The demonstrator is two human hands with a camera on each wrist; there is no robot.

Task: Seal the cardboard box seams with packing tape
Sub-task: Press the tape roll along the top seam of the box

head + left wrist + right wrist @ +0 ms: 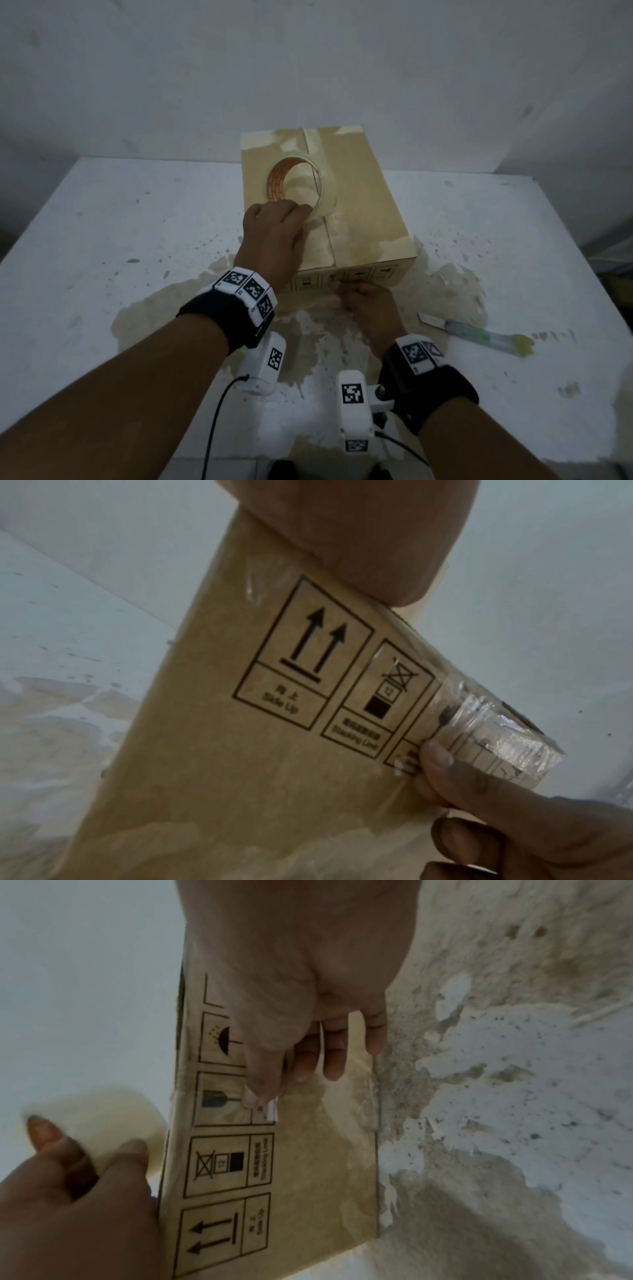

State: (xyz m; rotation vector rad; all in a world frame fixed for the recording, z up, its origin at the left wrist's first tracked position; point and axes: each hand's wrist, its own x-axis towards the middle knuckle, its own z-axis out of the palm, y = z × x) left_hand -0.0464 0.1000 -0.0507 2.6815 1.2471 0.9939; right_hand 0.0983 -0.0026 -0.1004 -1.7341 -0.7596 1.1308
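One brown cardboard box [352, 192] with printed handling symbols sits mid-table [102, 222], one clear tape roll [298, 186] standing on top. At its 7 o'clock the left hand [274, 236] grips the roll; at 6 o'clock the right hand [370, 308] pinches the tape end [270, 1110] against the box's near face. One utility knife [479, 334] lies at 4 o'clock.

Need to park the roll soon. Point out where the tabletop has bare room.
Bare table left of the cardboard box, and more beyond its right side, past the utility knife. Crowded at the near face, where the right hand presses the tape end while the left hand grips the tape roll.
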